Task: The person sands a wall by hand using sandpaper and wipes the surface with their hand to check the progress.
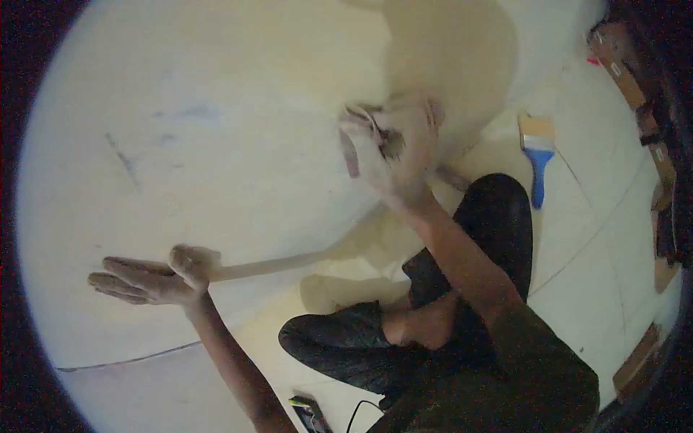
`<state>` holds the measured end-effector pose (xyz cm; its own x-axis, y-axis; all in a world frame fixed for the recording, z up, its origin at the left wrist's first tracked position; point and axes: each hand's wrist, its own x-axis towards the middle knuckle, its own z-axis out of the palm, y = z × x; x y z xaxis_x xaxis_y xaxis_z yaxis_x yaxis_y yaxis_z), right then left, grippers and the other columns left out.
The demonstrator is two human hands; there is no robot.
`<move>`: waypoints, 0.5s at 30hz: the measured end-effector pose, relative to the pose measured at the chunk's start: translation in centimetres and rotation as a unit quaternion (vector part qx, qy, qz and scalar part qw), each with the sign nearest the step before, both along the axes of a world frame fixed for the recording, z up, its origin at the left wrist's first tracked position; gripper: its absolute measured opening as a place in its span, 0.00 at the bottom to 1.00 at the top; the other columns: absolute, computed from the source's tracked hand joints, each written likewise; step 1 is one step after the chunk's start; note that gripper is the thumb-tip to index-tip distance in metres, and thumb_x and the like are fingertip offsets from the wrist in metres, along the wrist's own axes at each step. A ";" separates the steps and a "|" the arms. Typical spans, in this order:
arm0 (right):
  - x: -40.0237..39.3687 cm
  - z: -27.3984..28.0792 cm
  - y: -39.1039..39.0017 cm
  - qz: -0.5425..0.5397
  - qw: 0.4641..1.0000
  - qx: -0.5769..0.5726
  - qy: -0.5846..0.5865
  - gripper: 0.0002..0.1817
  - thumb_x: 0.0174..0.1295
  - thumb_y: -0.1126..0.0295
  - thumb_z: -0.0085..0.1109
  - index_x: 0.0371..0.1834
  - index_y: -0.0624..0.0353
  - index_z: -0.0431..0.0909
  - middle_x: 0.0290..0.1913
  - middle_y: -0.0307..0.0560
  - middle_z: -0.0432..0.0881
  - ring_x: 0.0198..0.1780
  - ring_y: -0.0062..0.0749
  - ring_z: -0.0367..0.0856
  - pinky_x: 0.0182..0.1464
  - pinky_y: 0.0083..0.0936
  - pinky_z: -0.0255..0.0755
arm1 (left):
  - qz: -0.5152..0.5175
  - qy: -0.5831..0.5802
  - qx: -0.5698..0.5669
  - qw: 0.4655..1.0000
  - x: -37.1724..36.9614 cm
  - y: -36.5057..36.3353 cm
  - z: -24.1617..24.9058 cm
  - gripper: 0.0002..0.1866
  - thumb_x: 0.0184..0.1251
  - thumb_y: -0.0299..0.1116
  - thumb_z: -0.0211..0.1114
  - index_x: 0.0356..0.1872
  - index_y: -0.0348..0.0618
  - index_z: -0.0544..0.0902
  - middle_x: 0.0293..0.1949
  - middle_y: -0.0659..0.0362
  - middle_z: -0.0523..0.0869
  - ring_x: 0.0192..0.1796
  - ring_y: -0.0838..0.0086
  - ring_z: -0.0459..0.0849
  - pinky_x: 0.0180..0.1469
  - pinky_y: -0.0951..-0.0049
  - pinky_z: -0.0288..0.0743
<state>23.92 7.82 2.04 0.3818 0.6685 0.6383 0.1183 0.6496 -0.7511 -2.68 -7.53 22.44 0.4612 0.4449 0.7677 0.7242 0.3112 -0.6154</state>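
My right hand (404, 155), pale with dust, is bent with its fingers closed on a flat brownish piece (351, 157) that looks like sandpaper. It is pressed against the broad whitish surface (238, 65); the fingers hide most of the piece. Further left, my left hand (148, 280) is stretched out with straight fingers and the thumb apart, holding nothing. Its fingertips look dusty, and its palm lies at or close to the same surface; contact cannot be made out. Faint grey-blue smudges (195, 112) and a dark scratch (123, 160) mark the surface above it.
A wide paintbrush (538, 155) with a blue handle lies on the pale floor to the right. My folded legs (339, 343) are below my hands. Cardboard pieces (626, 83) line the far right edge. A small dark object (310, 413) and a black cable (357, 411) lie at the bottom.
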 end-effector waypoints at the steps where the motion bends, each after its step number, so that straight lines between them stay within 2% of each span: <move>1: -0.8 -2.0 -0.5 0.035 0.999 -0.014 0.006 0.14 0.56 0.67 0.79 0.37 0.47 0.78 0.34 0.41 0.79 0.37 0.41 0.77 0.47 0.45 0.61 | -0.009 0.001 0.007 1.000 -0.3 0.0 0.1 0.53 0.73 0.73 0.44 0.83 0.37 0.57 0.85 0.38 0.49 0.87 0.45 0.45 0.85 0.39 0.40; 3: -1.8 -5.6 -2.1 0.070 0.997 -0.021 -0.007 0.16 0.54 0.64 0.81 0.37 0.46 0.79 0.36 0.42 0.80 0.39 0.43 0.77 0.48 0.46 0.60 | -0.018 -0.001 0.014 1.000 -0.6 0.0 0.3 0.52 0.73 0.73 0.45 0.83 0.37 0.58 0.85 0.37 0.49 0.87 0.45 0.45 0.85 0.40 0.40; 5: -1.3 -4.2 -1.8 0.012 0.998 0.025 -0.049 0.16 0.55 0.68 0.79 0.38 0.46 0.78 0.35 0.40 0.80 0.38 0.40 0.77 0.48 0.44 0.61 | -0.019 -0.007 0.014 1.000 -0.4 0.2 0.4 0.52 0.73 0.73 0.45 0.83 0.37 0.58 0.85 0.37 0.49 0.87 0.44 0.45 0.85 0.40 0.40; 7: 0.0 2.3 -0.7 -0.101 0.986 0.091 -0.091 0.16 0.59 0.76 0.75 0.40 0.48 0.74 0.34 0.36 0.80 0.37 0.33 0.77 0.49 0.39 0.62 | -0.019 -0.007 0.013 1.000 -0.3 0.4 0.6 0.52 0.73 0.73 0.45 0.83 0.38 0.59 0.85 0.37 0.49 0.87 0.44 0.45 0.84 0.39 0.40; 10: -0.1 6.1 0.6 -0.121 0.981 0.127 -0.081 0.17 0.57 0.77 0.75 0.40 0.49 0.74 0.35 0.35 0.81 0.36 0.32 0.77 0.49 0.39 0.61 | -0.017 -0.006 0.008 1.000 -0.3 0.5 0.7 0.52 0.73 0.73 0.45 0.83 0.38 0.59 0.84 0.37 0.49 0.87 0.43 0.45 0.84 0.39 0.41; 13: -0.3 0.7 0.0 -0.091 0.984 0.094 -0.122 0.16 0.52 0.64 0.82 0.38 0.48 0.81 0.38 0.41 0.82 0.44 0.44 0.78 0.50 0.48 0.62 | -0.009 -0.019 0.022 1.000 -0.5 0.8 0.8 0.52 0.73 0.72 0.46 0.83 0.38 0.59 0.84 0.36 0.49 0.87 0.42 0.46 0.84 0.39 0.42; 15: 0.5 -2.2 -2.0 -0.026 0.992 0.003 -0.123 0.16 0.52 0.63 0.81 0.39 0.48 0.82 0.39 0.41 0.82 0.46 0.46 0.77 0.52 0.50 0.62 | -0.013 -0.021 0.022 0.999 0.0 0.1 0.2 0.52 0.73 0.73 0.46 0.83 0.38 0.59 0.84 0.36 0.50 0.86 0.42 0.46 0.84 0.39 0.42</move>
